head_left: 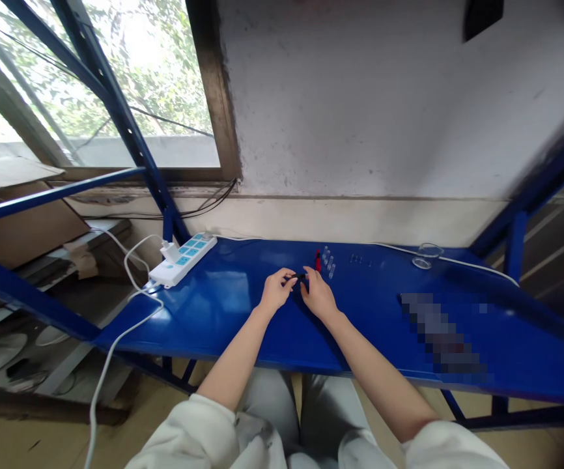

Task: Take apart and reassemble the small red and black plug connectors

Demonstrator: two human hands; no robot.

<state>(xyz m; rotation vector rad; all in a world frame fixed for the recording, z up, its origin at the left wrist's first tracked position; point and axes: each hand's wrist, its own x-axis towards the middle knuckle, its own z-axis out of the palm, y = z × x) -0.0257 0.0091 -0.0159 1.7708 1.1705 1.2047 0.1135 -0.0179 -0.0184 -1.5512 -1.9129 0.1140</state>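
Left hand [276,291] and right hand [317,294] meet low over the blue table [223,306], fingertips pinching a small dark part [299,278] from either end, seemingly to steady it.

Surface: glossy blue bench top [233,326] on a blue frame, running along the wall.
Left end: white power strip [183,260] with blue sockets, lying aslant with a white plug in it; its white cable [133,306] loops off the front-left edge.
Middle, back: small red piece [318,260], with a short row of clear pieces [328,262] just beside it; tiny dark bits [360,260] a little to the right.
Middle, front: left hand [276,291] and right hand [318,294] seem to rest on the top, pinching a small dark piece [299,278] between them.
Right, back: clear round dish [427,254]; a thin white cord [477,266] runs beside it.
Right, front: flat item [441,339], too blurred to tell.
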